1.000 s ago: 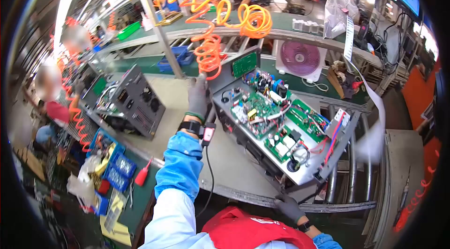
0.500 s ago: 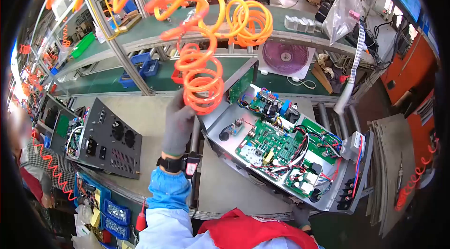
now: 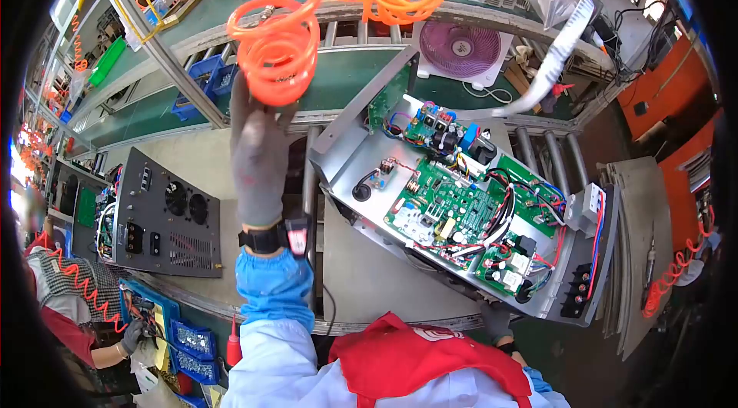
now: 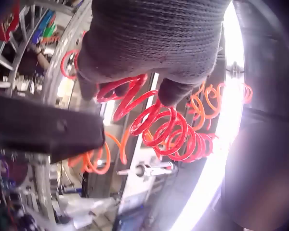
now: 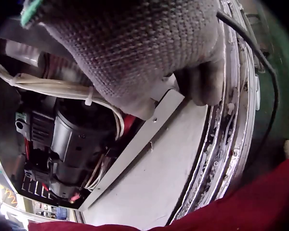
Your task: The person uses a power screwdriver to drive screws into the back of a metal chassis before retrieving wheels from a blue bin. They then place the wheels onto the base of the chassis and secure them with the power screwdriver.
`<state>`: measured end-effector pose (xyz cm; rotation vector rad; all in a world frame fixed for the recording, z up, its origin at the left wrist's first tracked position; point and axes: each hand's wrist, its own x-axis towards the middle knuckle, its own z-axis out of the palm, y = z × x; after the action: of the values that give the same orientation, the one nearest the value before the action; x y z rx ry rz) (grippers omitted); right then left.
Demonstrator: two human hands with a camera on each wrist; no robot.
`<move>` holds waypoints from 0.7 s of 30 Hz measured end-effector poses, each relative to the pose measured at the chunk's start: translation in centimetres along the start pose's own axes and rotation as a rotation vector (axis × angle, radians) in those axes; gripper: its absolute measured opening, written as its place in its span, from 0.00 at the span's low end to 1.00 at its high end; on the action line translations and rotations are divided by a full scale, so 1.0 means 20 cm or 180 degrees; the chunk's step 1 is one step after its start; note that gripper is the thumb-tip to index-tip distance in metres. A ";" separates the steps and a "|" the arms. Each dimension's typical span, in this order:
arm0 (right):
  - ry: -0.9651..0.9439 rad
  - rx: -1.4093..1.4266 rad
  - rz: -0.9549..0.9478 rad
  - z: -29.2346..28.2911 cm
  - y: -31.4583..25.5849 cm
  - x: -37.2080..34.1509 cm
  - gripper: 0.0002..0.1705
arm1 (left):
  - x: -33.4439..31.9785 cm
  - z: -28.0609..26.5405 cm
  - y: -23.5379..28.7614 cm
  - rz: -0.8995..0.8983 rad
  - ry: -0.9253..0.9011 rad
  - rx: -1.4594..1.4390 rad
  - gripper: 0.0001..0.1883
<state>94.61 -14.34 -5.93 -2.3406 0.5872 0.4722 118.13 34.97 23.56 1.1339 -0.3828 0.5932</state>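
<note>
Gloved and raised, my left hand (image 3: 260, 158) has its fingers at an orange-red coiled hose (image 3: 278, 62), left of the open metal chassis (image 3: 344, 148). The left wrist view shows that hand (image 4: 156, 38) with fingers curled round the hose coils (image 4: 159, 132). Green circuit boards (image 3: 453, 204), wires and terminals fill the chassis. My right hand (image 3: 496, 319) is low at its front edge, partly hidden. In the right wrist view this hand (image 5: 130, 53) grips the chassis's metal edge strip (image 5: 130, 156), thumb on one side and fingers on the other.
A second grey unit (image 3: 165, 220) stands on the left. Blue screw bins (image 3: 194, 340) and a red bottle (image 3: 234, 348) are front left, beside another person's gloved hand (image 3: 132, 336). Rollers (image 3: 553, 158) lie right; a purple fan (image 3: 461, 47) stands behind. Hose loops hang overhead.
My left hand has moved up with the coiled hose, and the coil has shifted left. The head view has swung. Another person's gloved hand has appeared by the blue bins.
</note>
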 end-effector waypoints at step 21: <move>0.0022 -0.0918 -0.0537 0.03 0.16 0.11 0.25 | -0.83 -0.50 -0.89 -0.2197 -0.0433 0.2579 0.21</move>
<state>94.70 -16.73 -9.12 -2.6388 0.3376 0.4978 116.03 34.95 -2.69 1.9665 0.1788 0.0300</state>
